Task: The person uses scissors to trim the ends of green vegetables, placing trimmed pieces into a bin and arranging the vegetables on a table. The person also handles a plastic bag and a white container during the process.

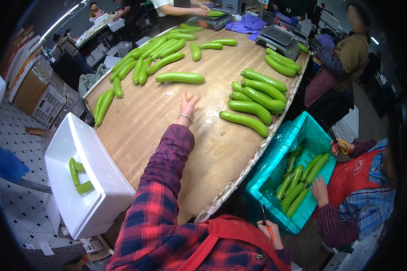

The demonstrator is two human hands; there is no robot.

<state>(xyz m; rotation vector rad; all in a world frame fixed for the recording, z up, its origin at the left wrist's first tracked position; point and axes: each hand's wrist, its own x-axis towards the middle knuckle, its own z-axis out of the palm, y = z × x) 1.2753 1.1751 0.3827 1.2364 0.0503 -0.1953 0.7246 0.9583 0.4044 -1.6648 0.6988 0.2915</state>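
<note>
My left hand point(188, 106) reaches out over the wooden tabletop point(149, 118), its fingers apart and holding nothing. Just beyond the fingertips lies a single long green eggplant point(180, 77), apart from the hand. Low by my body, my right hand point(271, 232) grips a pair of scissors point(269, 229) with orange handles, blades pointing up beside the teal-lined crate. To the right of my left hand, several green eggplants point(254, 98) lie in a stack near the table's edge. A looser group of green eggplants point(156, 49) spreads along the far left side.
A white foam box point(113, 189) with a few eggplants stands at left. On the right, a teal-lined crate point(257, 189) holds eggplants; a co-worker's hand point(320, 191) touches them, the other holding scissors point(339, 147). Scales point(278, 40) and purple plastic point(247, 23) sit at the far end.
</note>
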